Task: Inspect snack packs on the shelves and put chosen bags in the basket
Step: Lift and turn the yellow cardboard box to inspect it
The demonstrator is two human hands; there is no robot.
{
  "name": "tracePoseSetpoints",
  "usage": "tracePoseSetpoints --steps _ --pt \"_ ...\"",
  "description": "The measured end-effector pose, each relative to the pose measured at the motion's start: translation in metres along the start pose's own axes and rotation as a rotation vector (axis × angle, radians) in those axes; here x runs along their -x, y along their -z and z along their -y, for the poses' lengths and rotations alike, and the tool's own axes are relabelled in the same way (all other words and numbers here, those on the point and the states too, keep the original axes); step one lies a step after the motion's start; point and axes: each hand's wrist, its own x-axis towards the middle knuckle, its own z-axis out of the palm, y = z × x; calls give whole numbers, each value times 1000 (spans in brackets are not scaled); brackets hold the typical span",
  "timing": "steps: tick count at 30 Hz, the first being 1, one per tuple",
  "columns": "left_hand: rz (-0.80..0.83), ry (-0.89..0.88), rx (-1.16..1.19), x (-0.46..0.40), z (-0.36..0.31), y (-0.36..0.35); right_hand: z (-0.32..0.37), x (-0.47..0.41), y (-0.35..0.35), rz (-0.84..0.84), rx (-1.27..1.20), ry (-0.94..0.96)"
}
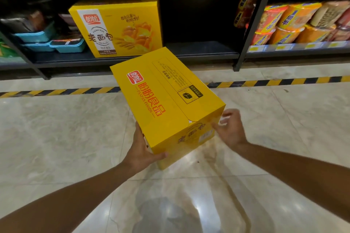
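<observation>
Yellow carton, printed with red Chinese characters and the words PANPAN FOODS, is held tilted in the air above the pale marble floor, in front of the dark shelving. Its near lower corner is cradled by the left hand: the palm is laid against the left side face, the thumb is stretched along the near bottom edge, and the other fingers are tucked under the base, where they are hidden. The carton is thus gripped from below and from the side by this hand. The right hand is seen at the carton's near right corner, with its fingers loosely spread and slightly bent. The fingertips are placed at or just beside the end face near a small label; firm contact cannot be confirmed because of motion blur, and nothing is clasped by this hand.

A second yellow box of the same brand is stood upright on the lower shelf, well behind the held carton. Blue trays are stacked to its left. On the right-hand shelving unit, orange and red noodle cups are lined up in rows behind price tags. A black-and-yellow hazard stripe is laid along the floor before the shelves.
</observation>
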Motion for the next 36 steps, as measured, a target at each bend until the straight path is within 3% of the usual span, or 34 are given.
tracePoseSetpoints --steps 6,15,19,29,36 --pt "66 62 93 2 1 3 15 -31 11 277 56 -158" --pt "210 40 -58 -24 -12 46 15 23 19 215 136 -131" --pt "188 69 -153 -44 -22 54 0 43 28 164 50 -146" --pt "178 193 -104 -45 -21 34 -9 18 27 381 87 -158" --pt "191 156 -37 -52 -65 42 18 16 54 256 143 -83"
